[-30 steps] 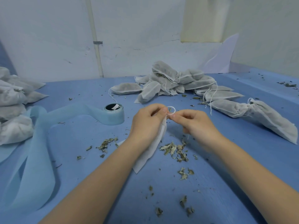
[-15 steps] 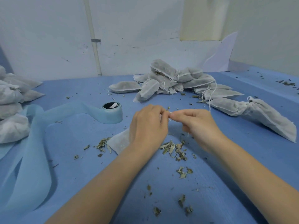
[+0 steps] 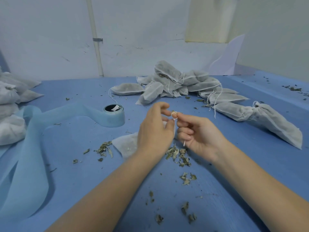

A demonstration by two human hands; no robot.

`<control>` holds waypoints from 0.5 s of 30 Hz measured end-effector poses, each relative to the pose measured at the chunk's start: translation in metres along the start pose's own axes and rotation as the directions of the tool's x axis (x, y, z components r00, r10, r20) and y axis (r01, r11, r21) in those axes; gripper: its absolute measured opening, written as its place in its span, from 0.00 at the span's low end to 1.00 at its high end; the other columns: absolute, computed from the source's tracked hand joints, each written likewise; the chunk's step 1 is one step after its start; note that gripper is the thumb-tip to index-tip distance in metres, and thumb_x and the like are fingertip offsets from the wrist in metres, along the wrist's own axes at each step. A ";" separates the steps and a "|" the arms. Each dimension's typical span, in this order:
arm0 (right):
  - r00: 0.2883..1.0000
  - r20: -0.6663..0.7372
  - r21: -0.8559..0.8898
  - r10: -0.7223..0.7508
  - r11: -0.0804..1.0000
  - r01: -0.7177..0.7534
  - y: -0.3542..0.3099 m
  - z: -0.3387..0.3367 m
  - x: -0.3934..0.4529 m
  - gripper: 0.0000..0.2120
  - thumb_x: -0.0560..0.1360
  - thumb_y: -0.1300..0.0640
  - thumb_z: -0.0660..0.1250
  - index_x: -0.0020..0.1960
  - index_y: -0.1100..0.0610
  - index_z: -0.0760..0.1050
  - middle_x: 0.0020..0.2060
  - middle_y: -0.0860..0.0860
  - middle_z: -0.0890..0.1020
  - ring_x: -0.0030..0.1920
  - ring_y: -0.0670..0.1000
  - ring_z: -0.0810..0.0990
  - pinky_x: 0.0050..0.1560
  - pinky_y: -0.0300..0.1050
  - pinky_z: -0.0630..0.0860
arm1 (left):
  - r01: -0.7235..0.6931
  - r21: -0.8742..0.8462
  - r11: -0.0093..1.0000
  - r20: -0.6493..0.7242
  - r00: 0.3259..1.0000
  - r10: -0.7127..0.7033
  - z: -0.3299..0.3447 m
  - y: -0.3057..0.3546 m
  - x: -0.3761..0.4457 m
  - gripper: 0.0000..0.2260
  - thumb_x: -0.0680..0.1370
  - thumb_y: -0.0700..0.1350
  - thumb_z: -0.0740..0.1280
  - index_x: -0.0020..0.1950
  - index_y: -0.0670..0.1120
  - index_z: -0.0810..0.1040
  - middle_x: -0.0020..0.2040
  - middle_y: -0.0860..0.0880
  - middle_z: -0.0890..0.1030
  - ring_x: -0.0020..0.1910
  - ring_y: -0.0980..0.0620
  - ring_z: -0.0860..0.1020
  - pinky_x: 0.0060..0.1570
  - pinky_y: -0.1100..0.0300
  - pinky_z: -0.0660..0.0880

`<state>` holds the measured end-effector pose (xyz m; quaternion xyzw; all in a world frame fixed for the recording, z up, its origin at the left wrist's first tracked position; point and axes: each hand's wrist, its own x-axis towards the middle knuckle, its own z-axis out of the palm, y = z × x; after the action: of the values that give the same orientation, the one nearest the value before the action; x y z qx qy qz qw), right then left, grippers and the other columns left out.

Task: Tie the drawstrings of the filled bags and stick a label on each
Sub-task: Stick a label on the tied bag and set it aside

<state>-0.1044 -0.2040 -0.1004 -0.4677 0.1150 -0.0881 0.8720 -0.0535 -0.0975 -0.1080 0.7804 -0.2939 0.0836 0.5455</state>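
A white filled bag (image 3: 124, 145) lies on the blue table under my left hand (image 3: 154, 131), which pinches its gathered neck. My right hand (image 3: 198, 133) holds the white drawstring (image 3: 174, 113), looped between the fingertips of both hands; a loose string end hangs below my right fingers. A pile of filled white bags (image 3: 177, 82) with loose strings sits behind my hands. Two bags tied together (image 3: 260, 118) lie at the right. A blue label roll (image 3: 113, 115) stands left of my hands, its strip trailing to the near left.
More white bags (image 3: 11, 106) are stacked at the left edge. Dried leaf bits (image 3: 178, 154) are scattered on the table (image 3: 80, 173) around and in front of my hands. A white wall with a pipe (image 3: 96, 37) closes the back.
The bag has dropped from hanging in my left hand to lying on the table. My hands moved slightly apart, with the drawstring loop now held between the fingertips.
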 end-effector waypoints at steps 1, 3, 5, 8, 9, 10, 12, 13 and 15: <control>1.000 -0.003 -0.006 0.003 1.000 -0.003 0.001 0.001 0.000 0.05 0.66 0.61 0.68 0.37 0.61 0.82 0.26 0.47 0.65 0.22 0.42 0.58 0.20 0.32 0.57 | -0.052 -0.007 0.999 -0.035 0.998 0.052 0.001 0.001 -0.002 0.12 0.74 0.37 0.65 0.56 0.49 0.74 0.50 0.56 0.77 0.48 0.59 0.75 0.52 0.65 0.69; 1.000 -0.019 -0.016 0.000 1.000 -0.001 0.003 0.001 0.001 0.06 0.66 0.61 0.68 0.41 0.62 0.79 0.26 0.47 0.65 0.22 0.43 0.59 0.20 0.32 0.58 | -0.113 -0.014 0.994 -0.101 0.989 0.111 0.002 0.002 -0.005 0.10 0.73 0.39 0.64 0.51 0.50 0.77 0.47 0.58 0.77 0.48 0.62 0.74 0.50 0.70 0.67; 0.999 -0.036 -0.010 -0.012 1.000 0.012 0.003 -0.001 0.001 0.05 0.67 0.61 0.68 0.41 0.62 0.77 0.26 0.47 0.65 0.22 0.43 0.59 0.21 0.31 0.58 | -0.141 -0.017 0.990 -0.153 0.979 0.137 0.002 0.001 -0.005 0.07 0.73 0.43 0.66 0.48 0.49 0.81 0.45 0.59 0.78 0.48 0.63 0.74 0.50 0.73 0.66; 0.996 -0.084 0.011 -0.034 0.999 0.035 0.002 -0.003 0.000 0.03 0.71 0.63 0.67 0.39 0.61 0.76 0.26 0.47 0.66 0.22 0.43 0.59 0.21 0.32 0.58 | -0.157 0.041 0.987 -0.198 0.967 0.162 0.000 -0.001 -0.003 0.03 0.74 0.44 0.71 0.46 0.48 0.84 0.46 0.55 0.82 0.48 0.59 0.76 0.51 0.67 0.69; 0.993 -0.105 -0.007 -0.050 0.999 0.049 0.002 -0.003 0.000 0.04 0.72 0.63 0.67 0.38 0.61 0.76 0.26 0.48 0.66 0.22 0.43 0.60 0.21 0.32 0.58 | -0.157 0.075 0.985 -0.205 0.964 0.170 -0.001 -0.001 -0.002 0.03 0.74 0.44 0.71 0.45 0.47 0.84 0.46 0.54 0.82 0.49 0.56 0.77 0.51 0.66 0.69; 0.988 -0.128 -0.059 -0.081 0.996 0.074 0.002 -0.003 -0.001 0.04 0.72 0.64 0.68 0.39 0.62 0.77 0.27 0.48 0.66 0.23 0.43 0.60 0.21 0.33 0.59 | -0.172 0.128 0.977 -0.215 0.957 0.197 -0.001 -0.001 -0.002 0.03 0.74 0.44 0.71 0.44 0.46 0.84 0.45 0.52 0.83 0.49 0.52 0.78 0.50 0.66 0.68; 0.969 -0.161 -0.246 -0.189 0.958 0.147 0.003 -0.004 -0.001 0.04 0.72 0.63 0.70 0.40 0.64 0.80 0.27 0.48 0.67 0.25 0.44 0.62 0.23 0.35 0.62 | -0.235 0.287 0.929 -0.236 0.922 0.306 -0.002 -0.001 -0.002 0.03 0.72 0.41 0.72 0.41 0.43 0.84 0.40 0.49 0.83 0.46 0.45 0.79 0.48 0.65 0.65; 0.954 -0.161 -0.348 -0.253 0.919 0.184 0.003 -0.005 -0.002 0.05 0.72 0.61 0.71 0.41 0.63 0.82 0.27 0.48 0.68 0.26 0.44 0.64 0.25 0.35 0.64 | -0.266 0.355 0.896 -0.242 0.900 0.363 -0.003 -0.002 -0.003 0.04 0.72 0.41 0.71 0.39 0.42 0.83 0.39 0.47 0.83 0.44 0.44 0.79 0.47 0.64 0.66; 0.927 -0.127 -0.484 -0.353 0.838 0.252 0.001 -0.006 -0.004 0.05 0.71 0.57 0.74 0.42 0.59 0.85 0.26 0.47 0.73 0.27 0.45 0.68 0.30 0.36 0.70 | -0.324 0.435 0.840 -0.247 0.855 0.457 -0.003 -0.003 -0.006 0.06 0.74 0.41 0.69 0.39 0.40 0.82 0.38 0.46 0.82 0.43 0.43 0.79 0.46 0.58 0.70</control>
<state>-0.1097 -0.2070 -0.1036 -0.6603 0.1487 -0.2449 0.6942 -0.0562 -0.0924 -0.1116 0.7663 -0.3282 0.3833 0.3977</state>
